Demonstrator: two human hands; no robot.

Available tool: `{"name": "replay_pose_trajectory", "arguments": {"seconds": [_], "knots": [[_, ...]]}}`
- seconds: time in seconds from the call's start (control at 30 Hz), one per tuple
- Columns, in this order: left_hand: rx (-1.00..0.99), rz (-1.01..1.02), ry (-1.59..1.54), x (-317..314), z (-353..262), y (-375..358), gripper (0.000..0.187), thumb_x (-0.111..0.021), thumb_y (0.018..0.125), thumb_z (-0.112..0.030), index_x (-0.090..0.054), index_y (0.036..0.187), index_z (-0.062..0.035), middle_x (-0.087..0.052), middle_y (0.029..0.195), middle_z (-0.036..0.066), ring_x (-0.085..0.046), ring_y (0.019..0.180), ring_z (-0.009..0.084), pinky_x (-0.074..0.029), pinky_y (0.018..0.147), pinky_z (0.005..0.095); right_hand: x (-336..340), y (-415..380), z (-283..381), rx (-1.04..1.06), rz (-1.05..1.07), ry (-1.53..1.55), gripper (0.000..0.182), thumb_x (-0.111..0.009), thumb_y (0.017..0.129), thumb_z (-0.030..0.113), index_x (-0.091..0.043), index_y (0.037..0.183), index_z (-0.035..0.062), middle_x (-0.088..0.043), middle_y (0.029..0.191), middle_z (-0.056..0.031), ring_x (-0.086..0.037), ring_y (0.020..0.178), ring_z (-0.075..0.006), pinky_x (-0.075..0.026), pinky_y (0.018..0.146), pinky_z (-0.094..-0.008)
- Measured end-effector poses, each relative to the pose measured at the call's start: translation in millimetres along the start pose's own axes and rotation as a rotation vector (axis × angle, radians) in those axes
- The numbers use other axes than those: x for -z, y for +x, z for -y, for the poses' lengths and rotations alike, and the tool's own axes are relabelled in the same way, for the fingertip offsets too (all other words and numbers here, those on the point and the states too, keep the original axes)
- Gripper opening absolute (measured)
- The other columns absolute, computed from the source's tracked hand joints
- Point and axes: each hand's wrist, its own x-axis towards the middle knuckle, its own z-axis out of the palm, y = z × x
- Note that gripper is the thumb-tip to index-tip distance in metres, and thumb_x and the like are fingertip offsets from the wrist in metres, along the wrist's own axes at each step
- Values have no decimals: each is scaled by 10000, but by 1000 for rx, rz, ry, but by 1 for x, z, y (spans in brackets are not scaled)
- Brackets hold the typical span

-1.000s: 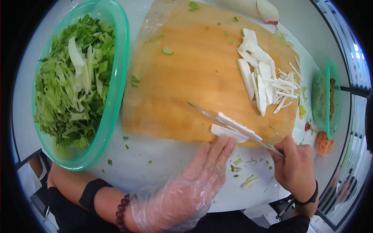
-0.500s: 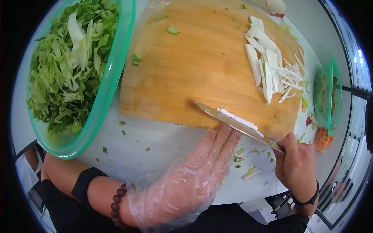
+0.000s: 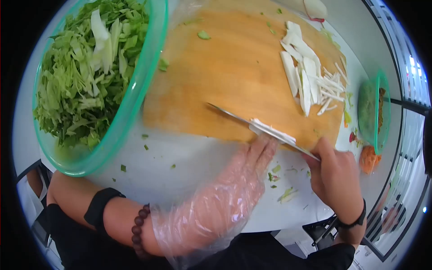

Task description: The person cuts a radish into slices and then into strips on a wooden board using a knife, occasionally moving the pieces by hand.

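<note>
My left hand (image 3: 225,193), in a clear plastic glove, has its fingertips at the near edge of the wooden cutting board (image 3: 216,76). The fingers press together on a white vegetable piece (image 3: 255,129) beside the blade. My right hand (image 3: 335,173) is bare and wrapped round the handle of a knife (image 3: 243,119), whose blade lies across the white piece and points to the upper left. White slices (image 3: 308,76) and thin white strips (image 3: 332,87) lie at the board's right side.
A green-rimmed bowl of shredded leaves (image 3: 85,85) stands at the left. At the right are a green container (image 3: 371,112) and orange shreds (image 3: 370,159). A white radish piece (image 3: 316,9) lies at the top. Green scraps (image 3: 288,194) dot the white table (image 3: 180,193).
The knife has shifted left relative to the white piece, and its blade stands more edge-on. More of the white piece shows on the near side. The whole view has shifted slightly.
</note>
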Motion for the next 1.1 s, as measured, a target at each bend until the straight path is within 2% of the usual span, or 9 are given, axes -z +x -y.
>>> {"name": "replay_pose_trajectory", "arguments": {"seconds": [0.1, 0.2, 0.23, 0.63, 0.73, 0.9, 1.1], "knots": [[-16, -14, 15, 0, -2, 0, 368, -553, 915, -226, -694, 1119, 46, -552, 1433, 249, -510, 1375, 401, -401, 1141, 484, -3, 8, 0, 39, -76, 23, 209, -730, 886, 79, -525, 882, 40, -608, 653, -166, -601, 580, -394, -429, 517, -461], [-24, -21, 22, -2, -1, -1, 377, -552, 910, -228, -692, 1124, 48, -552, 1431, 250, -508, 1377, 404, -398, 1143, 485, -4, 6, -8, -3, -75, 23, 225, -699, 914, 123, -487, 878, 55, -599, 610, -122, -602, 542, -351, -436, 502, -442], [-26, -21, 25, -2, 1, -1, 380, -552, 908, -229, -692, 1126, 48, -552, 1430, 250, -507, 1377, 404, -398, 1144, 485, -5, 4, -9, -1, -102, 52, 231, -696, 937, 140, -493, 870, 51, -580, 584, -128, -587, 527, -361, -425, 489, -439], [-105, -27, 53, -3, 9, 4, 415, -550, 888, -238, -687, 1148, 55, -551, 1421, 252, -498, 1382, 414, -388, 1151, 489, 1, -11, -3, 9, -32, 74, 223, -714, 913, 122, -509, 859, 54, -591, 577, -116, -573, 498, -352, -408, 462, -422], [-121, -27, 58, -4, 11, 5, 425, -549, 882, -240, -686, 1153, 56, -551, 1419, 252, -496, 1383, 416, -386, 1152, 490, 1, -15, -1, -60, -6, 75, 185, -707, 911, 94, -540, 852, 43, -577, 636, -160, -560, 562, -407, -399, 537, -454], [-137, -33, 76, -4, 22, 2, 440, -548, 874, -244, -684, 1163, 59, -551, 1415, 253, -492, 1386, 420, -382, 1155, 491, -2, -12, -9, -25, -3, 30, 188, -711, 881, 53, -524, 867, 38, -622, 670, -166, -591, 584, -401, -423, 539, -453], [-43, -108, 109, -22, 2, -4, 459, -547, 864, -248, -681, 1173, 62, -550, 1411, 254, -488, 1388, 425, -378, 1159, 493, -5, 12, 5, 97, -74, -42, 196, -717, 890, 77, -525, 876, 48, -609, 631, -153, -608, 584, -391, -443, 529, -454]]}}
